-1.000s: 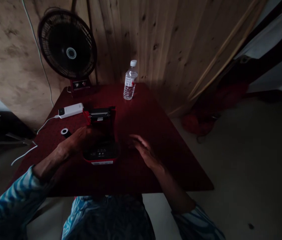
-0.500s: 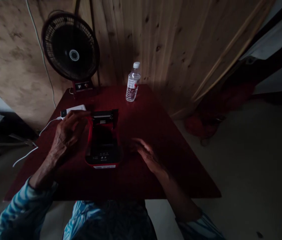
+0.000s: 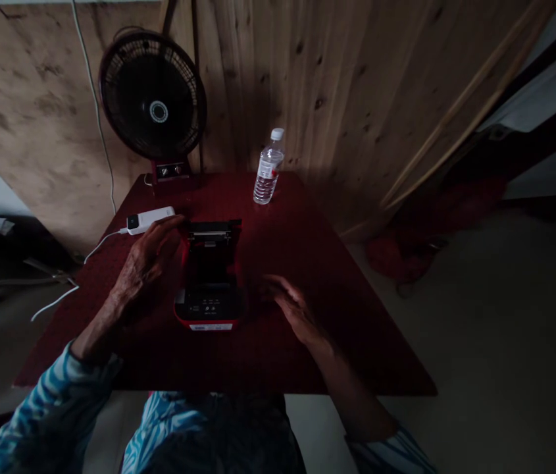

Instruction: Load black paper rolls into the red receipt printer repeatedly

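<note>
While both hands stay empty, the left hand (image 3: 147, 260) sits at the printer's 9 o'clock with fingers loosely curved, its fingertips just beside the raised red edge, and whether they touch it is too dark to tell. The right hand (image 3: 292, 309) lies spread and palm down at about 3 o'clock, close to the printer but apart from it. The compact thermal printer (image 3: 210, 283), red and black with its top section open, stands near the middle of the red worktop (image 3: 307, 349). A white power bank (image 3: 149, 220) lies at 10 o'clock, just past the left fingertips, and its white cable (image 3: 102, 243) trails off the worktop edge. A plastic water bottle (image 3: 268, 168) stands upright at 1 o'clock, a black desk fan (image 3: 152, 95) at 11 o'clock, and a red cloth (image 3: 396, 253) lies on the floor beyond the worktop
</note>
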The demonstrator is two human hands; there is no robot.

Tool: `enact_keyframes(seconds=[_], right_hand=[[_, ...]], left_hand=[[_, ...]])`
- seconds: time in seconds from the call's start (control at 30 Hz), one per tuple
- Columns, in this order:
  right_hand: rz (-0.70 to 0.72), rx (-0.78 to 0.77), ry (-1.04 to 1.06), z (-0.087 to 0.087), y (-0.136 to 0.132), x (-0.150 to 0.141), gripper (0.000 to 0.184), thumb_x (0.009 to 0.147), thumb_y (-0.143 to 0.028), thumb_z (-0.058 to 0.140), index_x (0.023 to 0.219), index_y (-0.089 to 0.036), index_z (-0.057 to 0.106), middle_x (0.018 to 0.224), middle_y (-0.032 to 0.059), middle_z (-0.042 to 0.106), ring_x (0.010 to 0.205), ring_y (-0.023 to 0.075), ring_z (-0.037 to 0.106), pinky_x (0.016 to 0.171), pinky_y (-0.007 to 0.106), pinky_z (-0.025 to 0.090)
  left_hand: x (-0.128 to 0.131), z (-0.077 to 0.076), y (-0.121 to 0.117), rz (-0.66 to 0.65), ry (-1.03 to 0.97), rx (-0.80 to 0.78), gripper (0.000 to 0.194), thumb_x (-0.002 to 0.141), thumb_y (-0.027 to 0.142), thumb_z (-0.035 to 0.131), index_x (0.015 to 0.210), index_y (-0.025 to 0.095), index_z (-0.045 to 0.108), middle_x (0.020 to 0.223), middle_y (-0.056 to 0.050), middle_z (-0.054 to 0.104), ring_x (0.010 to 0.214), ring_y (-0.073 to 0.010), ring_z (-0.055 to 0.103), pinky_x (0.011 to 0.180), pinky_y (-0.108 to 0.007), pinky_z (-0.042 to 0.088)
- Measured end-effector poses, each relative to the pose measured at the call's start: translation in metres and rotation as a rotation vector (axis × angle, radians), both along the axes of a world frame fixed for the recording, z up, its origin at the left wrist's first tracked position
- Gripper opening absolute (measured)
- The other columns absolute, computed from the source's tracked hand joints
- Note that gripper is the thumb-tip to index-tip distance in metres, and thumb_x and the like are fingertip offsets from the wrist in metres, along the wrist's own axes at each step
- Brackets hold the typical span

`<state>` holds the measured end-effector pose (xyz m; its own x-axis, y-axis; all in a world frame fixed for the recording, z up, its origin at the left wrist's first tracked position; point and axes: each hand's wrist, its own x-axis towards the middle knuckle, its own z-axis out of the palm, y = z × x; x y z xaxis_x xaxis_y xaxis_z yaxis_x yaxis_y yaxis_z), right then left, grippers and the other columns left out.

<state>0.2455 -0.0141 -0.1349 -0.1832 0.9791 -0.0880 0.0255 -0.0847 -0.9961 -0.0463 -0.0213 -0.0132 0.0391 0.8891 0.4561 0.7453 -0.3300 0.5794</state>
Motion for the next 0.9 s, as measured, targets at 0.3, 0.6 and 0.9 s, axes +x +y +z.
enact_keyframes(seconds=[0.3,0.6,0.9], right_hand=[[-0.023,-0.023,-0.017,-0.001,0.001,-0.001,0.039,0.083,-0.051,0.066,0.111,-0.024,0.069,0.093,0.0031,0.077,0.088,0.0208,0.072,0.085,0.035,0.052],[-0.065,0.457,-0.265,0.033,-0.021,-0.025,0.022,0.096,-0.038,0.054,0.104,-0.025,0.069,0.1,0.0046,0.074,0.093,0.0201,0.069,0.084,0.034,0.053],[0.062,0.977,-0.731,0.068,-0.017,-0.072,0.012,0.098,-0.019,0.056,0.095,-0.023,0.067,0.087,0.0025,0.07,0.084,0.0196,0.063,0.084,0.037,0.043]], left_hand=[[-0.013,-0.022,-0.032,-0.179,0.148,0.117,0.035,0.103,0.025,0.045,0.134,0.026,0.061,0.122,-0.007,0.067,0.111,-0.0212,0.067,0.093,-0.032,0.057],[-0.015,-0.023,-0.037,-0.221,0.205,0.139,0.036,0.102,0.017,0.047,0.135,0.025,0.058,0.137,-0.009,0.061,0.122,-0.0216,0.063,0.104,-0.034,0.053],[-0.016,-0.027,-0.021,-0.184,0.095,0.088,0.037,0.103,0.025,0.046,0.138,0.028,0.058,0.141,-0.008,0.06,0.124,-0.0234,0.062,0.103,-0.038,0.054]])
